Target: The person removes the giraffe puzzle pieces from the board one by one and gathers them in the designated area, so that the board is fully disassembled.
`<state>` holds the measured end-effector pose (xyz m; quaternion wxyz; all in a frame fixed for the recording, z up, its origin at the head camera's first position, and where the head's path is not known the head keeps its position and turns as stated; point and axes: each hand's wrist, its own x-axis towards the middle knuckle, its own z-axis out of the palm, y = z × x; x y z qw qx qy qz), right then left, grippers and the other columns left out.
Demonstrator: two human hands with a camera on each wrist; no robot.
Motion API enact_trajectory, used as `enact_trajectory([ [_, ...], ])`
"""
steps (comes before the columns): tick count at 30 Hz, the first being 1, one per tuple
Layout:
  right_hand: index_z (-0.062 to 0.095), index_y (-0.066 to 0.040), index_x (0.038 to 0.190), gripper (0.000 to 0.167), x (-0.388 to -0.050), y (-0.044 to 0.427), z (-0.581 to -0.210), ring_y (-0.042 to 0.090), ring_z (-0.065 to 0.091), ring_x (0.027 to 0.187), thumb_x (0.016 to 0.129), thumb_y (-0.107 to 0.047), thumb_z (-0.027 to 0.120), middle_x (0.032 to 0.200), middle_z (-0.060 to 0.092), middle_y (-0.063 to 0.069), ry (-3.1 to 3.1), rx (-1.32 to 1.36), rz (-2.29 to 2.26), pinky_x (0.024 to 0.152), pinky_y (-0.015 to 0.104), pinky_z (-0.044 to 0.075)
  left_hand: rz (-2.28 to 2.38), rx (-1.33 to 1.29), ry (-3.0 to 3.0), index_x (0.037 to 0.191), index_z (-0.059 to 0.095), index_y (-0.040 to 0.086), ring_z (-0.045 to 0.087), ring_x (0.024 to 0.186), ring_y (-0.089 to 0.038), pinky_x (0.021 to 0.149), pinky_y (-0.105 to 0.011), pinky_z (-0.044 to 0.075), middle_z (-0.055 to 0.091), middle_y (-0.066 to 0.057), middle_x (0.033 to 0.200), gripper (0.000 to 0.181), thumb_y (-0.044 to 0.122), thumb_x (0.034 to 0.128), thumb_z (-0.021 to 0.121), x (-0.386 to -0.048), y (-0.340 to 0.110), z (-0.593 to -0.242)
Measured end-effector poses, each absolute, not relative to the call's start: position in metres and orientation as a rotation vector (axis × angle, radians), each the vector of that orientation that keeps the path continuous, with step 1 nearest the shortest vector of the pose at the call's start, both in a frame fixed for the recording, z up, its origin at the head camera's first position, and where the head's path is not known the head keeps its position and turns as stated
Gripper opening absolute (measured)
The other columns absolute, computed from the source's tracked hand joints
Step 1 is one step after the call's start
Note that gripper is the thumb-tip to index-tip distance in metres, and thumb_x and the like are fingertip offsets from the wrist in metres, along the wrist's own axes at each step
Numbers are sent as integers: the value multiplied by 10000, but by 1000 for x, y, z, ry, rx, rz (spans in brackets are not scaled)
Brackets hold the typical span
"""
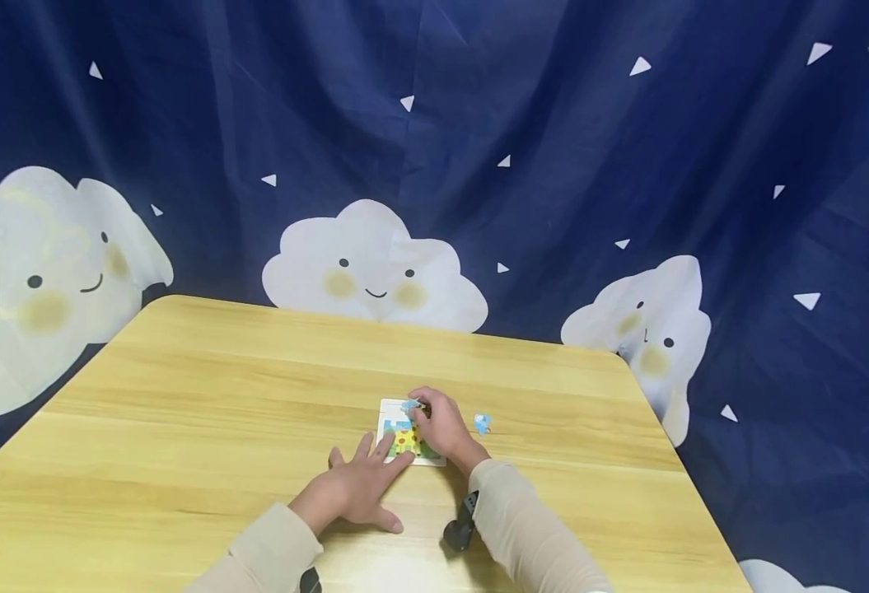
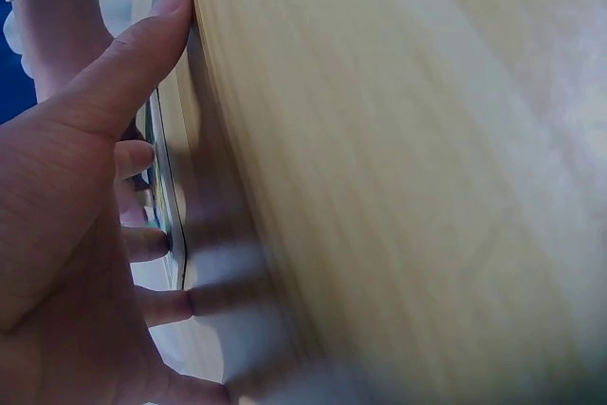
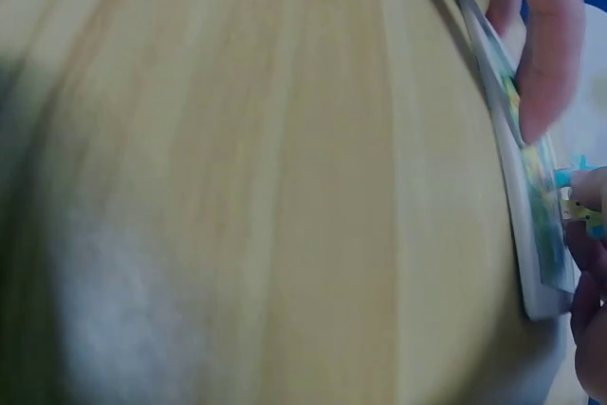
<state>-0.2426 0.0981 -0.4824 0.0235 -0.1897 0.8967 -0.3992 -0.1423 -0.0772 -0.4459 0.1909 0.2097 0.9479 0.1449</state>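
Note:
A small jigsaw board [image 1: 408,443] with a white rim and a yellow spotted animal on green lies on the table. My left hand [image 1: 363,486] is spread beside its near left corner, fingertips resting on the board and the thumb out over the table. Above the board's upper part, my right hand [image 1: 443,422] pinches a light blue puzzle piece [image 1: 410,405] between thumb and fingers. The right wrist view shows this piece only partly, at its right edge. Part of the board's right side is hidden under my right hand.
Another blue puzzle piece [image 1: 482,423] lies on the wooden table [image 1: 204,428], to the right of my right hand. Behind the table's far edge hangs a dark blue curtain [image 1: 553,132] with white clouds and triangles.

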Motion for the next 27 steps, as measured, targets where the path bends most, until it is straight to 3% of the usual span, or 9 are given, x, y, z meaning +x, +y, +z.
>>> enact_trajectory([
  [8, 682, -7, 1241, 223, -248, 126, -473, 201, 595, 877, 1020, -2, 648, 1027, 700, 107, 2831, -481, -1283, 805, 390, 536, 418, 590, 2666, 1607, 438, 148, 239, 1521, -558, 1020, -891, 240, 276, -244, 1695, 1004, 571, 803, 865, -142, -77, -445],
  [12, 677, 3, 1219, 208, -249, 146, -468, 187, 583, 830, 1013, 5, 649, 966, 671, 87, 2838, -428, -1300, 716, 326, 518, 436, 589, 2666, 1605, 437, 143, 237, 1518, -566, 1022, -892, 234, 275, -253, 1692, 1005, 558, 799, 873, -141, -77, -445],
  [19, 689, 12, 1206, 196, -247, 180, -464, 202, 599, 854, 1019, -9, 634, 1006, 693, 113, 2889, -345, -1277, 762, 375, 534, 447, 591, 2661, 1605, 432, 143, 224, 1526, -557, 1026, -894, 223, 271, -248, 1695, 1004, 550, 801, 875, -140, -77, -445],
  [27, 697, 41, 1203, 210, -241, 217, -465, 194, 529, 817, 1014, -8, 621, 915, 617, 74, 2912, -271, -1240, 749, 362, 466, 450, 580, 2665, 1603, 442, 143, 216, 1530, -556, 1029, -896, 212, 269, -245, 1697, 1005, 547, 795, 881, -141, -77, -445],
])
